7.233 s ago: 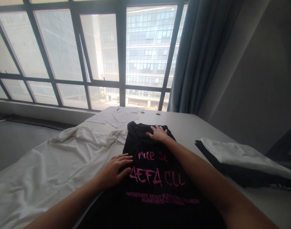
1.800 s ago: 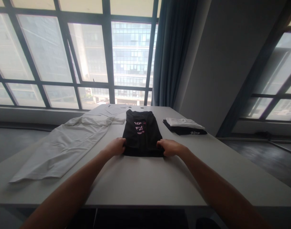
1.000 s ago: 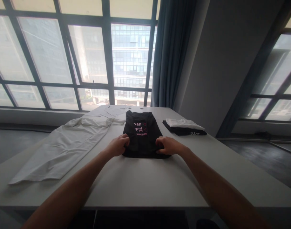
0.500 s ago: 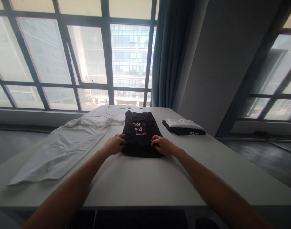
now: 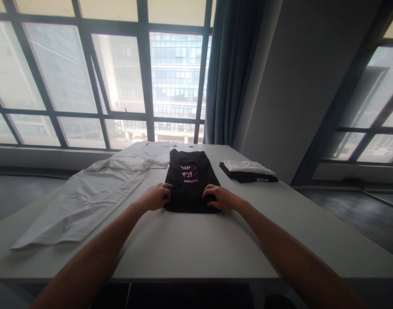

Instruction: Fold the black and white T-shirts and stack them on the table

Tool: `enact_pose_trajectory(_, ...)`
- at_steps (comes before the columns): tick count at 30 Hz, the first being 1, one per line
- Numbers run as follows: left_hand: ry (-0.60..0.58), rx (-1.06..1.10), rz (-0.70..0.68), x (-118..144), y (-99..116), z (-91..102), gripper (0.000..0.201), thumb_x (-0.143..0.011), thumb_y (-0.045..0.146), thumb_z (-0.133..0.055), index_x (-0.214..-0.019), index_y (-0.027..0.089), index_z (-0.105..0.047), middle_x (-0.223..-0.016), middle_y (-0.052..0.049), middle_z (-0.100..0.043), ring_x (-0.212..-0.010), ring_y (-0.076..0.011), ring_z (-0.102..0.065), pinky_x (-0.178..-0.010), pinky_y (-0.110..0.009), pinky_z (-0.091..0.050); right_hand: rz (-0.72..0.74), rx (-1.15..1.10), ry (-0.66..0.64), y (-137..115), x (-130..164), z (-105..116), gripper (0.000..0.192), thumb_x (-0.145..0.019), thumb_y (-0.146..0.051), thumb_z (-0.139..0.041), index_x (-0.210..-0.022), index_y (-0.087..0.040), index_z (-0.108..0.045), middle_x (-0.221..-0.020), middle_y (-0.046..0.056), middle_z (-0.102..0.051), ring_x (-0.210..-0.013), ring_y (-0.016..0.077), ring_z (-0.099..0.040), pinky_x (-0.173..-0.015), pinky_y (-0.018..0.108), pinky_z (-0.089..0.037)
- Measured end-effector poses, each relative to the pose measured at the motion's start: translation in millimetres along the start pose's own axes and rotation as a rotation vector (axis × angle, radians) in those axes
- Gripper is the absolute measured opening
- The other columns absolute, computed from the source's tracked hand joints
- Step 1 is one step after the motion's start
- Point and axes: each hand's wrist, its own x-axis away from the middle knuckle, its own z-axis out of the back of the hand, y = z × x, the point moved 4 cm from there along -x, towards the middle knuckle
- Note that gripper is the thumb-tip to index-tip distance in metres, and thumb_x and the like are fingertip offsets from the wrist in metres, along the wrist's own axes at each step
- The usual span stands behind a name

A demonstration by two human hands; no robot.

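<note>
A folded black T-shirt [image 5: 188, 195] with white and pink lettering lies flat in front of me on the white table. At its left edge, my left hand [image 5: 156, 196] touches the cloth; the index finger is stretched onto it and the other fingers are bent. Against the right edge rests my right hand [image 5: 224, 198], with fingertips on the cloth and a gap between index finger and thumb. Neither hand lifts the fabric.
Spread out on the left of the table [image 5: 196, 244] is a white garment [image 5: 87, 193]. A folded white garment [image 5: 248, 166] sits on a folded black one [image 5: 248, 176] at the right. Paper sheets [image 5: 151, 149] lie at the far end, before the windows and a blue curtain [image 5: 227, 77].
The index finger and thumb of my right hand have spread apart slightly. My left fingers have shifted a little on the cloth. The T-shirt stays in place.
</note>
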Motion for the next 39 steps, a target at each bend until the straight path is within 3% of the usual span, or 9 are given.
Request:
enact_pose_trajectory(7,0.170,0.074,-0.081,1.1,12.6,12.5,0.009,-0.074,0.020,-0.057,-0.077,0.021,-0.065,-0.136,-0.005,-0.058,-0.111,-0.0248,-0.061,-0.094,-0.036,-0.050,0.062,-0.023,0.018,-1.5,-2.9,-6.4,0.044,-0.076,-0.019,-0.073,-0.118,-0.027,-0.067,-0.132,0.005,-0.054,-0.112,0.0228,-0.060,-0.099,0.037,-0.047)
enact_pose_trajectory(10,0.162,0.067,-0.069,1.1,12.4,13.0,0.008,-0.072,0.021,-0.055,-0.073,0.021,-0.063,-0.134,-0.004,-0.060,-0.111,-0.0251,-0.060,-0.093,-0.036,-0.050,0.056,0.021,0.036,-0.5,-3.4,-7.1,0.042,-0.077,-0.021,-0.072,-0.119,-0.027,-0.067,-0.132,0.006,-0.055,-0.110,0.0237,-0.061,-0.097,0.037,-0.048)
enact_pose_trajectory(14,0.128,0.057,-0.039,0.7,10.3,11.5,0.008,-0.071,0.022,-0.053,-0.071,0.021,-0.061,-0.131,-0.004,-0.062,-0.109,-0.0252,-0.061,-0.091,-0.036,-0.050,0.047,0.068,0.053,0.0,-3.8,-7.3,0.024,-0.078,-0.020,-0.069,-0.101,-0.025,-0.073,-0.126,0.005,-0.059,-0.101,0.0225,-0.064,-0.090,0.036,-0.051)
enact_pose_trajectory(19,0.106,0.066,-0.009,-0.4,6.5,9.2,0.010,-0.074,0.024,-0.049,-0.071,0.021,-0.058,-0.128,-0.005,-0.063,-0.108,-0.0250,-0.061,-0.093,-0.037,-0.049,0.143,-0.053,0.094,-5.5,-3.3,-5.6,0.011,-0.076,-0.016,-0.070,-0.086,-0.021,-0.071,-0.122,0.005,-0.060,-0.100,0.0203,-0.063,-0.091,0.034,-0.050)
enact_pose_trajectory(25,0.070,0.086,0.012,-0.2,3.8,6.1,0.014,-0.077,0.026,-0.046,-0.073,0.021,-0.058,-0.120,-0.007,-0.064,-0.105,-0.0239,-0.062,-0.091,-0.035,-0.048,0.178,-0.257,0.135,-8.2,-1.8,-0.5,0.010,-0.071,-0.011,-0.069,-0.078,-0.018,-0.065,-0.116,0.007,-0.062,-0.103,0.0203,-0.061,-0.095,0.036,-0.047)
enact_pose_trajectory(31,0.011,0.136,0.003,-1.0,5.6,-0.2,0.018,-0.081,0.031,-0.050,-0.071,0.020,-0.061,-0.109,-0.005,-0.067,-0.091,-0.0202,-0.064,-0.083,-0.031,-0.049,0.104,-0.206,-0.030,-7.6,-2.5,-8.3,0.007,-0.067,-0.012,-0.070,-0.069,-0.017,-0.065,-0.121,0.006,-0.061,-0.101,0.0208,-0.062,-0.092,0.034,-0.047)
enact_pose_trajectory(34,0.007,0.141,0.014,-0.9,5.1,-0.2,0.029,-0.087,0.043,-0.050,-0.074,0.020,-0.064,-0.104,-0.005,-0.069,-0.083,-0.0190,-0.064,-0.076,-0.030,-0.048,0.088,-0.199,-0.057,-10.5,-1.7,-8.4,0.010,-0.073,-0.023,-0.072,-0.067,-0.018,-0.066,-0.121,0.006,-0.062,-0.102,0.0215,-0.062,-0.095,0.035,-0.046)
enact_pose_trajectory(39,-0.001,0.053,0.030,-1.4,5.0,1.0,0.017,-0.080,0.037,-0.065,-0.089,0.023,-0.066,-0.096,-0.003,-0.069,-0.084,-0.0207,-0.063,-0.071,-0.029,-0.046,0.093,-0.208,0.009,-11.7,-1.6,-4.9,0.025,-0.080,-0.042,-0.069,-0.074,-0.018,-0.068,-0.109,0.007,-0.065,-0.094,0.0199,-0.063,-0.088,0.033,-0.049)
